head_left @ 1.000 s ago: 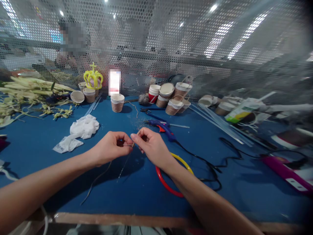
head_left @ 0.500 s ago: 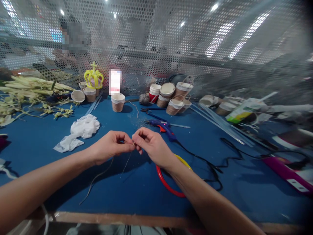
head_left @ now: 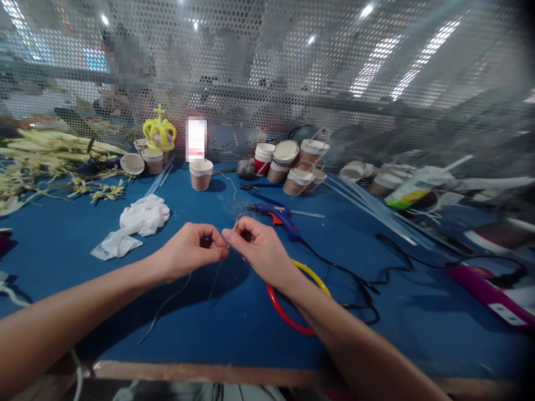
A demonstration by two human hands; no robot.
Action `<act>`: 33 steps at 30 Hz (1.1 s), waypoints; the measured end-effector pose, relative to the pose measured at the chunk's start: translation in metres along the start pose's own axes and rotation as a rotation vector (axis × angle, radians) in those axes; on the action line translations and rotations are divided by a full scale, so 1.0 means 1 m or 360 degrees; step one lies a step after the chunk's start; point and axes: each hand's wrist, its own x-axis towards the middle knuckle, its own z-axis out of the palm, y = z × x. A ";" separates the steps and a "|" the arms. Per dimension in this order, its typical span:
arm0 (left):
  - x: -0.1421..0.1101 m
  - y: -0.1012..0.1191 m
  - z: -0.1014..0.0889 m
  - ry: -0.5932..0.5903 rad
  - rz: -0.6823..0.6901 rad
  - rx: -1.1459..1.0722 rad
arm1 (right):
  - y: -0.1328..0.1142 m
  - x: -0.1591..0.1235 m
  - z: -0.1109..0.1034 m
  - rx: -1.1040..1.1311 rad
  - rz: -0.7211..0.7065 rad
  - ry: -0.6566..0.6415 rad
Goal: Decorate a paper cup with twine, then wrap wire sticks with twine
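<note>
My left hand [head_left: 195,249] and my right hand [head_left: 258,245] meet fingertip to fingertip above the middle of the blue table. Each is closed in a pinch on a thin piece of twine [head_left: 166,301], whose loose end trails from under my left hand down toward the front edge. Its part between the fingers is mostly hidden. Just beyond my right hand lies a blue glue gun [head_left: 276,215] with a red trigger. Beneath my right wrist is a red and yellow ring [head_left: 281,309]. A crumpled white cloth [head_left: 145,216] sits left of my left hand.
A twine-wrapped cup [head_left: 201,175] stands behind my hands, with a bright phone screen [head_left: 196,139] behind it. More wrapped cups [head_left: 298,182], a grey ball of twine [head_left: 246,169] and clear glue sticks [head_left: 376,209] lie farther right. At right, a black cord runs near a purple power strip [head_left: 493,294].
The fingertips of my right hand have shifted slightly, with thumb and forefinger now a little higher on the twine. My left hand has hardly moved.
</note>
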 end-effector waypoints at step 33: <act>0.004 -0.007 -0.001 0.0047 0.0000 0.0146 | 0.002 0.000 0.004 -0.0049 0.0040 0.0019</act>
